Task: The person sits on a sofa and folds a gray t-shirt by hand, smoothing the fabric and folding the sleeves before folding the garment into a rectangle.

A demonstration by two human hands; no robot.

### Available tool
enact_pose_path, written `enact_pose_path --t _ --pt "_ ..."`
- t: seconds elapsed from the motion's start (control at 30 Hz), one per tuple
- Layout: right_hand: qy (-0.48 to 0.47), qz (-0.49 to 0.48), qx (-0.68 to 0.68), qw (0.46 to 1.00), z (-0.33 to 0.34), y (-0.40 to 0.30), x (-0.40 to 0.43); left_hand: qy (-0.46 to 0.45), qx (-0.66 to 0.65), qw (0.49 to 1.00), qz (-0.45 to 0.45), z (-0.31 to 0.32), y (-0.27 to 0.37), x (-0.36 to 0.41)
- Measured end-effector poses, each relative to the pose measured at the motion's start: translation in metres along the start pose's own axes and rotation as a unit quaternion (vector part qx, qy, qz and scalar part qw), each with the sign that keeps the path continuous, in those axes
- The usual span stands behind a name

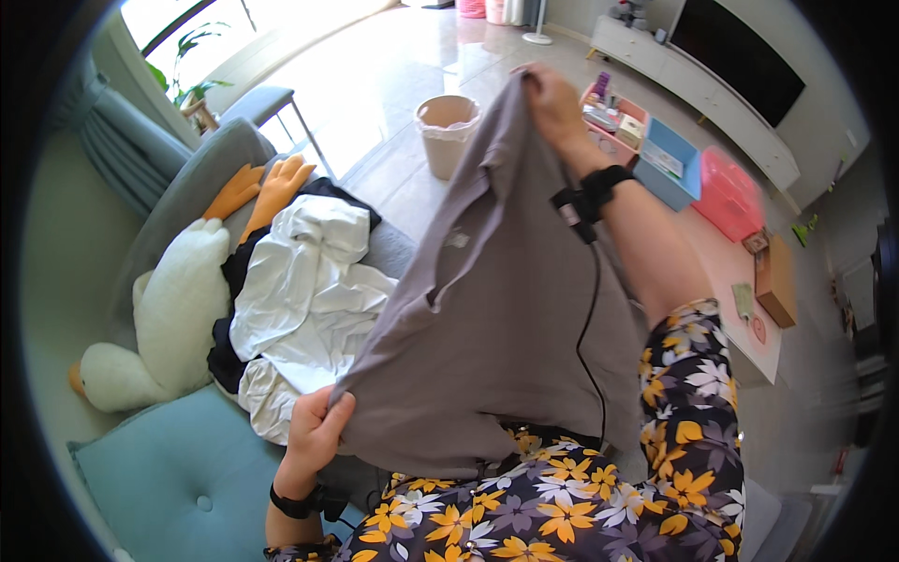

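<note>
A grey-brown garment [534, 337] is stretched between my hands in front of my torso. My left hand [314, 430] pinches its lower left edge, thumb on top. Raised and farther out, my right hand [555, 105] grips the upper end of the cloth, its fingers partly hidden. A small pale print shows on the fabric near an open fold. Just beyond my left hand lies a heap of white clothes [302, 281] with black clothing [228, 351] under and beside it. Each wrist wears a black strap, and a cable hangs from the right one across the garment.
On the grey sofa [168, 175] lie a plush goose [179, 302] and a teal cushion [189, 485]. A lined waste bin [442, 147] stands on the floor ahead. To the right, a low table [762, 341] bears a blue bin [671, 161], a pink box [730, 193] and a cardboard box [776, 281].
</note>
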State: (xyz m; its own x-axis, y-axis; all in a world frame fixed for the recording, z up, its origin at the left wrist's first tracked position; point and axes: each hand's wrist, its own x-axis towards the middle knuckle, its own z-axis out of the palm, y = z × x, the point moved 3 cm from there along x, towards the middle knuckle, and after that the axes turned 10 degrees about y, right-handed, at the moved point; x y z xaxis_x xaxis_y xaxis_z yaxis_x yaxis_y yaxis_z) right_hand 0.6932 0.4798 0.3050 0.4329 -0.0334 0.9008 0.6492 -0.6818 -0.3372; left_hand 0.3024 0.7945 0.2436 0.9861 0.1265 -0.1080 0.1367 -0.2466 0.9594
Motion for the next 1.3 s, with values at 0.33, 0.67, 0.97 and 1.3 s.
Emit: enact_pose_path --t 0.33,0.67,0.97,1.3 --pt "-0.276 0.186 0.185 0.925 0.052 -0.058 -0.117 0.125 -0.026 0.987 -0.095 -0.02 -0.103 0.043" --pt "-0.139 0.654 0.017 0.744 -0.312 0.06 -0.297 0.054 -0.149 0.968 -0.196 0.014 -0.153 0.068" --pt "-0.125 0.838 -0.156 0.508 -0.367 -0.058 -0.508 -0.046 -0.093 0.981 -0.164 0.061 -0.115 0.101" --pt "-0.084 0.665 -0.208 0.712 -0.35 -0.053 -0.514 0.043 -0.077 0.979 -0.183 0.04 -0.136 0.104"
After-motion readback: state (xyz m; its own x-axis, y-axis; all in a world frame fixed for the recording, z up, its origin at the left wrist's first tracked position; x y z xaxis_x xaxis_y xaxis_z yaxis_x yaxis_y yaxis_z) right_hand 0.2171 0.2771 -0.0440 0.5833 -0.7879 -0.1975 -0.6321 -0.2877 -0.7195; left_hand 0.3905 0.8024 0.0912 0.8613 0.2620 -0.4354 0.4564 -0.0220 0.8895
